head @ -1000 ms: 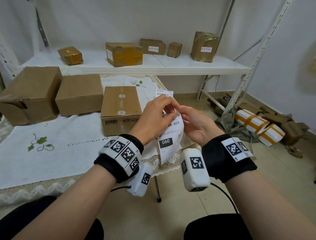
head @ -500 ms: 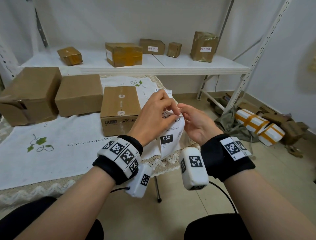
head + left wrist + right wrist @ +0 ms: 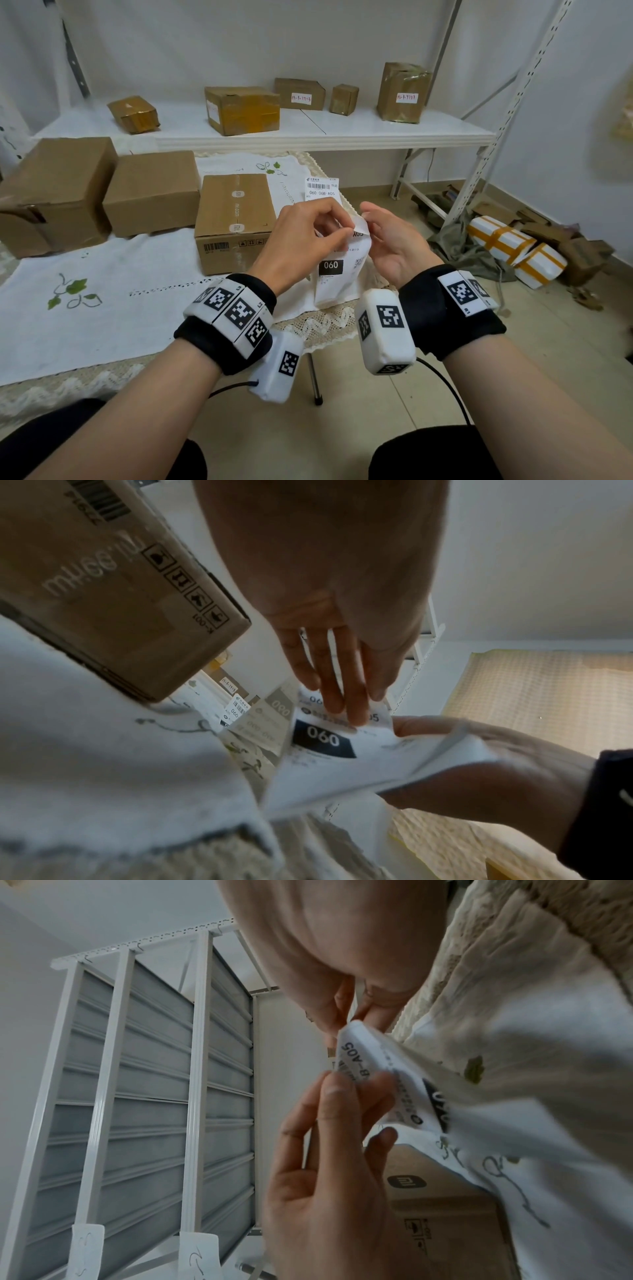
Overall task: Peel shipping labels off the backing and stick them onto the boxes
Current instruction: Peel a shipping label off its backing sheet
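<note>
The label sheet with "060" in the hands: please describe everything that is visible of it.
The label sheet is thin white paper, printed with a black block reading "060", a small square code and a partly hidden code ending "A05". It hangs curved in the air beside the table edge. The left hand pinches its upper part; the right hand holds its curled top corner. The lower end hangs free.

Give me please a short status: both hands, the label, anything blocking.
Left hand pinches the shipping label near its top. Right hand pinches its upper corner, peeling. No label yet on the Xiaomi box. Nothing in the way.
</note>
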Available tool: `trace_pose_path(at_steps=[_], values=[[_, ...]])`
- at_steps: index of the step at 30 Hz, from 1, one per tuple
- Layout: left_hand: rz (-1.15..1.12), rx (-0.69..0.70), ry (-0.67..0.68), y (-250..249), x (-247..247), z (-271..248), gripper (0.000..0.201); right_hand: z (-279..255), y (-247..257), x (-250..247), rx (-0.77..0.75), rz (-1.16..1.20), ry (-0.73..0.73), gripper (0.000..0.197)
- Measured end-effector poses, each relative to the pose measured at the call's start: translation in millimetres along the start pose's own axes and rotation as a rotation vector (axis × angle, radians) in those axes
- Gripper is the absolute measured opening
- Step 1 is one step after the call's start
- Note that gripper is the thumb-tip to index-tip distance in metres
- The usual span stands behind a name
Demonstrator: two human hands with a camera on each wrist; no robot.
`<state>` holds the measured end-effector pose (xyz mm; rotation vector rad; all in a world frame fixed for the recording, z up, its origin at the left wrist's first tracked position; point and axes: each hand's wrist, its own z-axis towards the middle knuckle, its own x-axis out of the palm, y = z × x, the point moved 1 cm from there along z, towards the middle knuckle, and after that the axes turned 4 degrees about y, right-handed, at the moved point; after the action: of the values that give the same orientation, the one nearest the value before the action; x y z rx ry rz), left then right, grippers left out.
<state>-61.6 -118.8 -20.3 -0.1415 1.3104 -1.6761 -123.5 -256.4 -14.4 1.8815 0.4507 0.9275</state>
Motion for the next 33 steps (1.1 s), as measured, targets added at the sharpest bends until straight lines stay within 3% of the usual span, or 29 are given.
trace_pose_path(at_steps=[6,10,17,22,33], values=[[-0.089,-0.135,0.074,4.0,1.5,0.1,0.029,0.1,0.4,-1.2,0.033,0.019,0.104,0.016],[-0.162,-0.229,0.148,1.9,-2.2,0.1,0.048,-2.8,1.6,-3.1,0.143,-0.151,0.159,0.008],[-0.144,-0.251,0.232,4.4,-6.7,-0.3,0.085,-4.3,1.0,-2.4,0.191,-0.253,0.126,0.019],[-0.114,-0.241,0.193,4.7,-4.1,-0.4,0.085,-6.8,-0.4,2.2,0.179,-0.243,0.107,0.041],[-0.330,-0.323,0.019,11.1,-0.8,2.2,0.066,-14.2,0.9,9.2,0.125,-0.154,0.214,0.033]])
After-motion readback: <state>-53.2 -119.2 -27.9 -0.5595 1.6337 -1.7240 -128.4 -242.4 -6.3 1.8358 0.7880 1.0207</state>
